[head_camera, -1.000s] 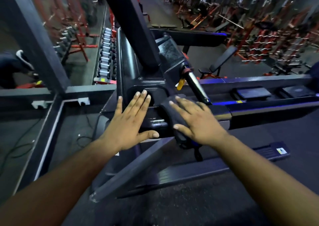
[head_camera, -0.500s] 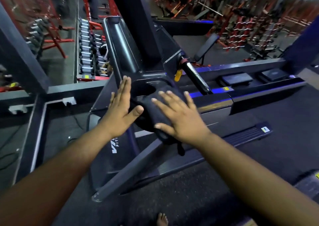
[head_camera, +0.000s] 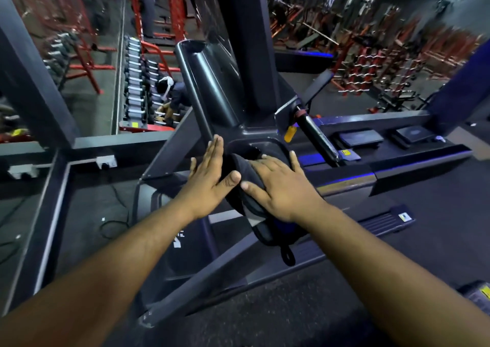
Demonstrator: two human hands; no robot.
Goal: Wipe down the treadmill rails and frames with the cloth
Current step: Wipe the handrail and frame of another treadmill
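Observation:
A dark cloth (head_camera: 240, 173) lies draped over the black treadmill console frame (head_camera: 212, 94), its loop hanging below. My right hand (head_camera: 281, 187) lies flat on the cloth, fingers spread, pressing it onto the frame. My left hand (head_camera: 212, 173) rests flat against the frame's left edge, fingers together and pointing up, thumb touching the cloth. A black handlebar (head_camera: 316, 137) with a yellow tag juts out to the right of the cloth.
The treadmill belt (head_camera: 424, 214) and side rail (head_camera: 384, 223) stretch to the right. A grey diagonal strut (head_camera: 212, 272) runs below my arms. Behind glass, a lower gym floor shows a dumbbell rack (head_camera: 135, 81), red racks and a crouching person (head_camera: 172, 94).
My right hand has slid the cloth up and left over the console frame. My left hand turned from lying flat on top to pressing the frame's left edge, closer to the cloth.

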